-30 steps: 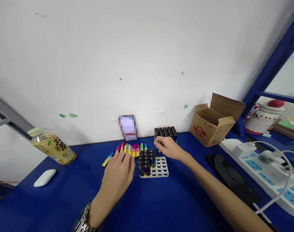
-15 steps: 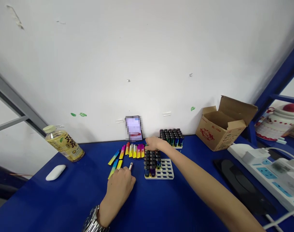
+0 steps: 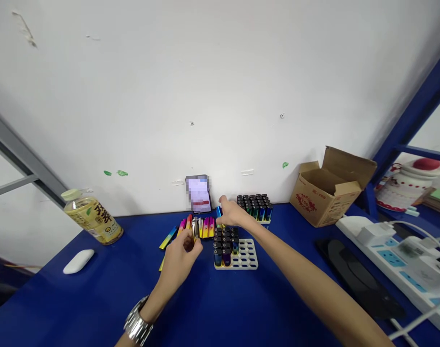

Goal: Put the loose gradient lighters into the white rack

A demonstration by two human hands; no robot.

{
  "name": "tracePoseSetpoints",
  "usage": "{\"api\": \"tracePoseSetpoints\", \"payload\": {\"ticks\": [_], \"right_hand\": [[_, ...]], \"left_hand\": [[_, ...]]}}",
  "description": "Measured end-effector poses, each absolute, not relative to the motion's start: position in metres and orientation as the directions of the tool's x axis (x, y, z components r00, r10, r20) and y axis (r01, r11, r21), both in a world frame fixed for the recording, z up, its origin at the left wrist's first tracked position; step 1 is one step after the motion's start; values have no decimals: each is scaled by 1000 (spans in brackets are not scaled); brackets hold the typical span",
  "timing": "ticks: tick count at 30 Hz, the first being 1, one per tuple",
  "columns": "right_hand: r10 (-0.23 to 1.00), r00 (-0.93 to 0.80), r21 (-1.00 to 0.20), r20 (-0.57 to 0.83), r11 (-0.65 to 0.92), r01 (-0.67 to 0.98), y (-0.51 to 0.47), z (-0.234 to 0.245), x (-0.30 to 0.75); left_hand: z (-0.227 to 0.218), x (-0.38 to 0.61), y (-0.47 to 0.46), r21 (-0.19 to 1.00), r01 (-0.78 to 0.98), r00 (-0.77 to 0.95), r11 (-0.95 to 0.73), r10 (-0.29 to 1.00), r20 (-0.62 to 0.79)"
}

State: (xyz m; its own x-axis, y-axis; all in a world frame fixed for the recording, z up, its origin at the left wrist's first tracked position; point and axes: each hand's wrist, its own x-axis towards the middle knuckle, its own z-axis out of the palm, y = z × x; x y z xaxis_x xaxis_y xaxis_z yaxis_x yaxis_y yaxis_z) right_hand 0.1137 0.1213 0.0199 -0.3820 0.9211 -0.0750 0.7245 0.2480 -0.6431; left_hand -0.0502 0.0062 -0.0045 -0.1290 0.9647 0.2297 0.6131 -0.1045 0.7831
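My left hand (image 3: 180, 253), with a metal watch on the wrist, is shut on a lighter with a silvery top (image 3: 195, 225), held upright between thumb and fingers. Loose yellow, pink and blue lighters (image 3: 207, 226) lie around and behind it. Over the back of the near white tray (image 3: 252, 254), my right hand (image 3: 231, 212) pinches a blue lighter (image 3: 219, 212); my fingers partly cover it. Dark-topped lighters (image 3: 226, 255) stand upright in the tray's left columns, while its right columns show open holes.
Behind, a second tray of dark-topped lighters (image 3: 256, 206) stands near the wall. A phone (image 3: 198, 193) leans there. Left are a drink bottle (image 3: 95, 219) and a white earbud-like case (image 3: 78, 261); right, an open carton (image 3: 315, 202), a black power bank (image 3: 357, 274) and a power strip (image 3: 393, 258).
My left hand has risen and turned, bringing its lighter upright. My right hand has lifted slightly at the tray's back, and a blue lighter now shows in its fingers.
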Motion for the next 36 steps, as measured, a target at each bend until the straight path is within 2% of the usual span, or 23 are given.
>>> {"api": "tracePoseSetpoints", "payload": {"ticks": [1,3,5,8,12,15,20,23,32,36], "right_hand": [[913,-408,-697,5,296,654,119,22,117],[872,-438,-821,219,408,401,114,25,127],[854,-368,-880,368,447,160,108,23,137],[897,-202,-916,394,400,-9,98,12,150],[949,-76,-940,305,287,-182,86,-14,162],[976,-18,-969,219,215,-119,80,-34,167],[967,29,-953,252,243,180,74,-51,171],[966,50,-937,254,233,260,75,-52,172],[971,40,-938,234,215,271,76,-53,173],[967,32,-930,253,233,285,72,-49,172]], "left_hand": [[-5,-50,9,822,557,-123,-121,966,226],[-6,-49,15,891,434,-107,-132,975,197],[-8,-48,20,929,348,-101,-129,979,174],[-12,-45,22,947,285,-94,-146,979,179],[-18,-41,19,984,149,-116,-103,986,121],[-20,-39,15,998,35,-110,-55,992,58],[-21,-36,12,996,-79,-120,38,992,-47],[-20,-36,10,995,-49,-125,83,988,-89],[-26,-39,11,986,62,-126,153,982,-144],[-31,-43,12,962,245,-159,118,984,-81]]}}
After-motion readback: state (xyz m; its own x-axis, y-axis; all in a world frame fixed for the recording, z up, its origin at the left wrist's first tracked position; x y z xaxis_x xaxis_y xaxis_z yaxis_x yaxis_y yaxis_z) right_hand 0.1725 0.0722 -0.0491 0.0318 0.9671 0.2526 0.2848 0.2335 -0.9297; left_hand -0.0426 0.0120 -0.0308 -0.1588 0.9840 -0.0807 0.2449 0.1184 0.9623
